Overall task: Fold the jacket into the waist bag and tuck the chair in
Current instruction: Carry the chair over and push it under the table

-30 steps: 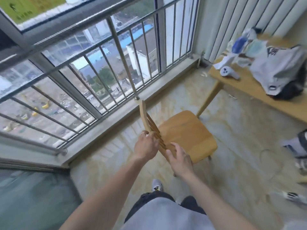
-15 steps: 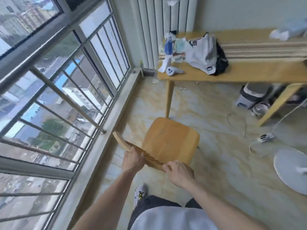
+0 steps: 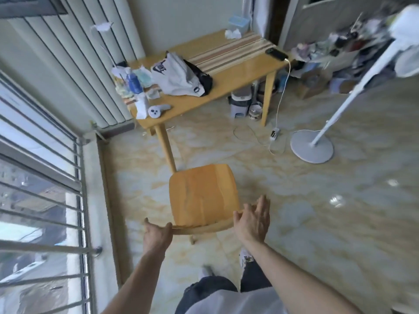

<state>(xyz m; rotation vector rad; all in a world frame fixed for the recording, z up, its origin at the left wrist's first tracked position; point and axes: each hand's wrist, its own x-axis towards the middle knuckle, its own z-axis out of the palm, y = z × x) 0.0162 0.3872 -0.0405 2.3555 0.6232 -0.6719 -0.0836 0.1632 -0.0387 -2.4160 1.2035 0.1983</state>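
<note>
A wooden chair [image 3: 203, 194] stands on the tiled floor in front of me, its seat facing the wooden table [image 3: 229, 74]. My left hand [image 3: 156, 235] grips the left end of the chair's top rail. My right hand [image 3: 252, 220] rests against the right end of the rail with fingers spread. On the table lies a white jacket bundle [image 3: 174, 74] with a black logo, and a black bag [image 3: 201, 79] sits against its right side.
A barred window [image 3: 40, 200] runs along the left. A white fan stand [image 3: 313, 146] and a charging cable [image 3: 275, 134] lie on the floor at right. A hair dryer [image 3: 157, 109] and bottles sit on the table's near corner. A small stool [image 3: 240, 103] stands under the table.
The chair has swung round from facing the window side to face the table. My right hand has gone from gripping the backrest to an open palm on the rail's right end.
</note>
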